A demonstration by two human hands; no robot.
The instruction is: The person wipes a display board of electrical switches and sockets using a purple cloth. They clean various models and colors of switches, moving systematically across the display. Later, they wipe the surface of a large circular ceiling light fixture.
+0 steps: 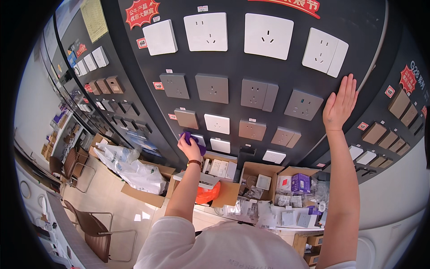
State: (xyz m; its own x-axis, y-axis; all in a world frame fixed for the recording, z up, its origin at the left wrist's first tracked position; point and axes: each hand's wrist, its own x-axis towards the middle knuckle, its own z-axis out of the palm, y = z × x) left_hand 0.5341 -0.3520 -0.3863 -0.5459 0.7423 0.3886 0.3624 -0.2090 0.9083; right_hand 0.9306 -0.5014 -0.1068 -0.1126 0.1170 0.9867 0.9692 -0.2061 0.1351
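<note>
My left hand (pixel 189 148) grips a bunched purple cloth (pixel 200 145) against the lower left of a dark display panel (pixel 235 69). The cloth partly covers a white wall plate (pixel 199 138) in the bottom row. My right hand (pixel 342 99) lies flat on the panel's right side, fingers pointing up and holding nothing. A grey socket plate (pixel 304 104) is just left of its thumb, and a white socket with a switch (pixel 325 52) sits above it. Rows of white, grey and brown plates cover the panel, such as a white three-slot socket (pixel 268 36).
Below the panel stand open cardboard boxes (pixel 225 195), one with an orange bag (pixel 207 194). White plastic bags (pixel 140 176) lie at left. Small packages (pixel 289 218) crowd a ledge at right. Brown chairs (pixel 95 228) stand on the tiled floor. More display panels (pixel 386 124) flank both sides.
</note>
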